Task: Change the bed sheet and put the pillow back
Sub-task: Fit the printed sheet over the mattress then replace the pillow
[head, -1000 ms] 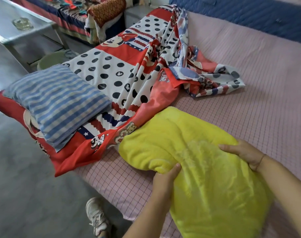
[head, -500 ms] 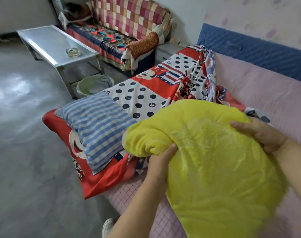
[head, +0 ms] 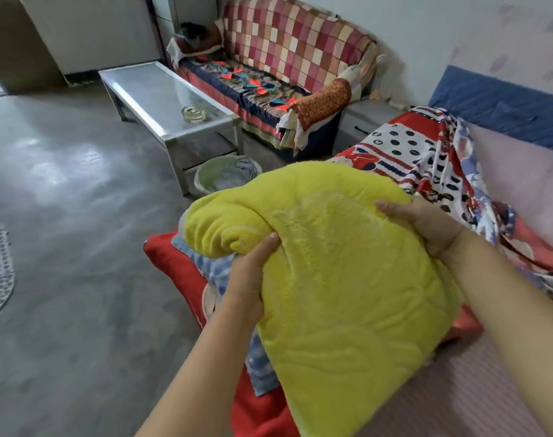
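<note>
A big fluffy yellow pillow is lifted above the bed, filling the middle of the view. My left hand grips its left edge, thumb on top. My right hand holds its upper right edge with fingers curled over the fabric. Under the pillow lies a blue-and-white striped pillow, mostly hidden. It rests on a red, white and blue patterned sheet, crumpled along the bed's left side. The pink checked mattress cover shows at lower right.
A glass-topped coffee table with an ashtray stands on the grey floor to the left. A green basin sits beside it. A sofa with a checked cover lines the back wall. A blue quilted headboard borders the bed.
Both hands have raised the yellow pillow off the mattress and carried it left, over the striped pillow. The view has tilted up toward the sofa and table.
</note>
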{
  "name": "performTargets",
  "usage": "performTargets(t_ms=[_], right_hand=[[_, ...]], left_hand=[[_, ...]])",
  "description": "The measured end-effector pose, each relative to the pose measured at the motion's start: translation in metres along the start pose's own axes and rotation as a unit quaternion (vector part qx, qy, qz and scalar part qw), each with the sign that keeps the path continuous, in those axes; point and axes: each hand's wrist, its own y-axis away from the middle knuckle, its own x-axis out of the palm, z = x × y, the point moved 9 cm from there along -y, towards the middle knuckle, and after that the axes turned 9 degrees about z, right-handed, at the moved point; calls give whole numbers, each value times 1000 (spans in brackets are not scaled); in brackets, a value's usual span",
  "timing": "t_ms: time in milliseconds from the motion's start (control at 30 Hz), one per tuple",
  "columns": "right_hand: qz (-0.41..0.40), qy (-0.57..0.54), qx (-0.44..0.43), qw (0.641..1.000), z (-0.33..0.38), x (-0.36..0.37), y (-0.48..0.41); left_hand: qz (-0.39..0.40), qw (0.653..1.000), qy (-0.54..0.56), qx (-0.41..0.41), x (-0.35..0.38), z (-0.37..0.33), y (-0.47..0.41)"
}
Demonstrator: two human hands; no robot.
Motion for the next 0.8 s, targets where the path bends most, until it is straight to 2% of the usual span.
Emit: performTargets(t_ms=[200, 367, 467, 600, 633, 733, 800], right_hand=[[13, 0, 27, 1000, -9, 49, -104], [-58, 82, 43, 994, -58, 46, -168], [-86, 264, 80, 957, -103, 45, -187], [-97, 400, 168, 896, -155, 42, -198], [-93, 406, 187, 890, -161, 38, -199], [-69, 290, 240, 924, -179, 26, -187], [-38, 245, 273, 929, -188, 22, -172]], left_hand=[[-43, 999, 22, 5, -73, -35, -56], [-72, 997, 0, 3, -122, -23, -106], [-99, 994, -43, -26, -145, -1, -129], [-161, 983, -78, -40, -178, 35, -143], [-164, 982, -87, -42, -175, 36, -138], [-163, 982, -83, -45, -160, 38, -116], [-157, 984, -72, -38, -154, 52, -105]])
